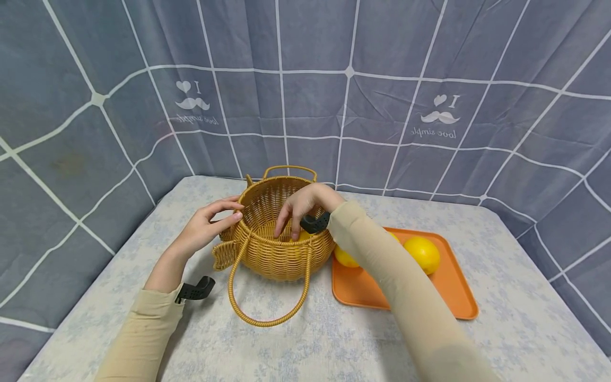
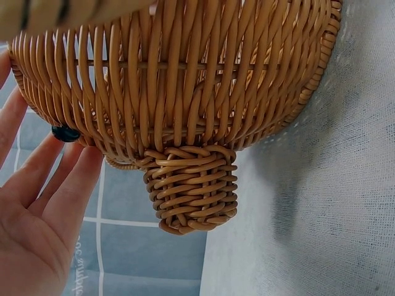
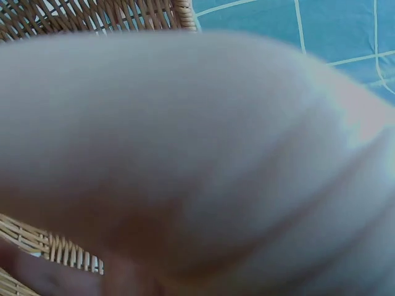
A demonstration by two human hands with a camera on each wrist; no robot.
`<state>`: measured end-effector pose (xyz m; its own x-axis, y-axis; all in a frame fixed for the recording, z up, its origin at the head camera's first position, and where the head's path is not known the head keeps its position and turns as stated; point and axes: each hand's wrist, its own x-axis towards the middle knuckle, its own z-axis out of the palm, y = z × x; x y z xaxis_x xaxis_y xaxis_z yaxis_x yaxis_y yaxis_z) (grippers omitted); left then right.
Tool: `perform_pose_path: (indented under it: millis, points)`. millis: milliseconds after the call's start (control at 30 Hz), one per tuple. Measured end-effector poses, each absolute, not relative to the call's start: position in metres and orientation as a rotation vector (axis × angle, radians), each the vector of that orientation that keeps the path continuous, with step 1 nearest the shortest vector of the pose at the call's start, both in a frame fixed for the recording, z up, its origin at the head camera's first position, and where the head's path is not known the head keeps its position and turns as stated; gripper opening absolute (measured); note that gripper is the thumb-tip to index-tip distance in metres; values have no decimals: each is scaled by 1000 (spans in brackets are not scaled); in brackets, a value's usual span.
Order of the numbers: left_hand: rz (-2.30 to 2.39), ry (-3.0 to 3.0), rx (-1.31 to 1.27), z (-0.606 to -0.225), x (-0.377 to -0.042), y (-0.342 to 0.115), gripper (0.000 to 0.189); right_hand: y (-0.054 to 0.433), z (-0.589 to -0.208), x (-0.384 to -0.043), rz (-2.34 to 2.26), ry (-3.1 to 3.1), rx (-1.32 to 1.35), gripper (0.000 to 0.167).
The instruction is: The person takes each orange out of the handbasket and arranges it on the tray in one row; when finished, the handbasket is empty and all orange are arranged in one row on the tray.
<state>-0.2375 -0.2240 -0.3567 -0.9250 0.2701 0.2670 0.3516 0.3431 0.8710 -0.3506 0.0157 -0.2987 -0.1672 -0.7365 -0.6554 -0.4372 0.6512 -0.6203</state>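
A round wicker basket (image 1: 277, 260) with two hoop handles stands on the table. My left hand (image 1: 205, 225) rests against its left rim; in the left wrist view, straight fingers (image 2: 62, 185) touch the woven side near a black bead (image 2: 65, 133) and a woven stub (image 2: 191, 191). My right hand (image 1: 302, 208) reaches down inside, fingers pointing at the bottom. Right beneath it a yellow lemon (image 1: 304, 235) shows in part, mostly hidden by the hand and front rim. In the right wrist view the blurred hand (image 3: 185, 142) covers most of the basket.
An orange tray (image 1: 448, 286) lies to the right, under my right forearm. On it are a lemon (image 1: 422, 254) and another lemon (image 1: 345, 257) beside the basket, partly covered by the sleeve. The front handle (image 1: 267, 322) lies out toward me. A grey checked curtain (image 1: 315, 106) hangs behind.
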Motion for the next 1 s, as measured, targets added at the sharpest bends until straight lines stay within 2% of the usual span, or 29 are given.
perform_pose_path:
  millis: [133, 400, 533, 1000]
  points:
    - [-1663, -2514, -579, -356, -237, -224, 37, 16, -299, -350, -376, 1788, -915, 48]
    - [-1667, -2515, -569, -356, -237, -223, 37, 17, -305, -352, -521, 1736, -1063, 58]
    - [-1665, -2514, -567, -356, -237, -223, 37, 17, -309, -353, -578, 1685, -1024, 60]
    - [-1667, -2517, -561, -357, -237, -224, 36, 5, -310, -350, -435, 1740, -973, 49]
